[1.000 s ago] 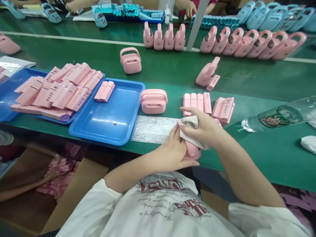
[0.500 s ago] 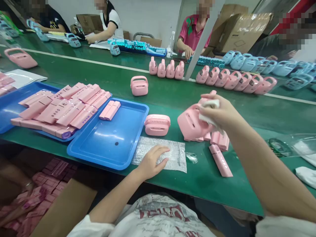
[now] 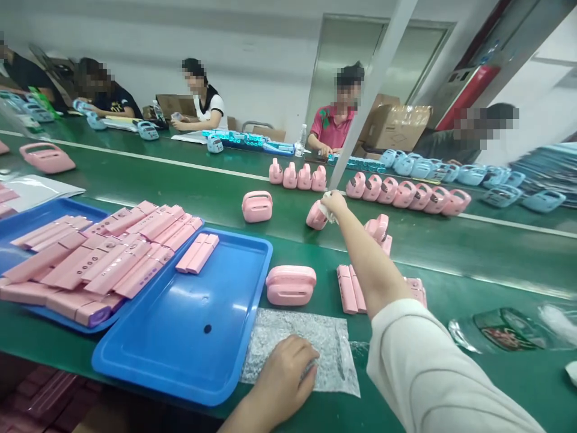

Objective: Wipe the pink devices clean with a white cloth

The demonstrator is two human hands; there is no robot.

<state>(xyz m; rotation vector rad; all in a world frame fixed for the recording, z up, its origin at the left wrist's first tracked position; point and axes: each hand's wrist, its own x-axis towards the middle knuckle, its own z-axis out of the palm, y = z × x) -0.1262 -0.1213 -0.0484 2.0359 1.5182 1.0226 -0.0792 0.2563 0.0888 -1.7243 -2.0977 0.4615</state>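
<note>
My right hand (image 3: pixel 334 203) is stretched far out over the green belt (image 3: pixel 180 186), closed on a pink handled case (image 3: pixel 315 215) together with a white cloth (image 3: pixel 325 204). The case is low over the belt just in front of a short row of pink cases (image 3: pixel 297 176). My left hand (image 3: pixel 286 373) rests near the table's front edge with its fingers bent down on a clear bubble-wrap bag (image 3: pixel 300 352). Another pink case (image 3: pixel 291 285) lies just beyond that bag.
Two blue trays (image 3: pixel 189 355) at left hold pink flat boxes (image 3: pixel 99 258). More pink boxes (image 3: pixel 349 288) lie under my right arm. A lone pink case (image 3: pixel 256 206) stands mid-belt, a long row of pink cases (image 3: pixel 406 192) farther right. A plastic bottle (image 3: pixel 505 328) lies at right. Several people sit across the belt.
My right arm has reached forward, carrying the pink case and cloth out to the middle of the belt. My left hand stayed on the bubble-wrap bag. The view has tilted up.
</note>
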